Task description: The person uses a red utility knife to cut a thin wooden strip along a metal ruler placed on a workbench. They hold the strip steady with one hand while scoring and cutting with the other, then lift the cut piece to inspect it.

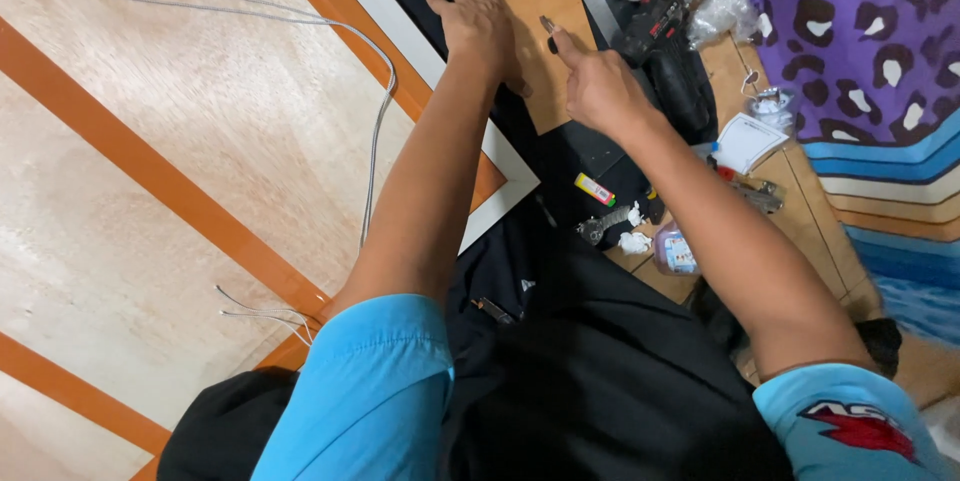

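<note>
Both hands are stretched toward the upper middle of the frame: the left hand (474, 3) is laid flat with fingers together on a brown board (535, 1), and the right hand (597, 84) is held just beside it with the fingers curled and a small dark piece (546, 25) pinched between thumb and forefinger, its tip close to the board's surface. What the piece is cannot be made out. The board is seen lying over a black panel (570, 156) next to a white frame strip (505, 156), and nothing fastened into it can be seen, so the work on it is judged to be at an early or middle stage, with the piece not yet set in. To the right of the hands, a black power drill (660, 41) is left lying by clear plastic bags (715, 1). Lower, at centre right, a small yellow packet (595, 189), a crumpled white scrap (634, 241) and a small bottle with a pale label (674, 251) are scattered on the floor. A white square card (748, 141) is found at the right, near a purple spotted cloth (850, 31). A grey cable (375, 131) is trailed across the tiled floor (150, 141) at the left.
</note>
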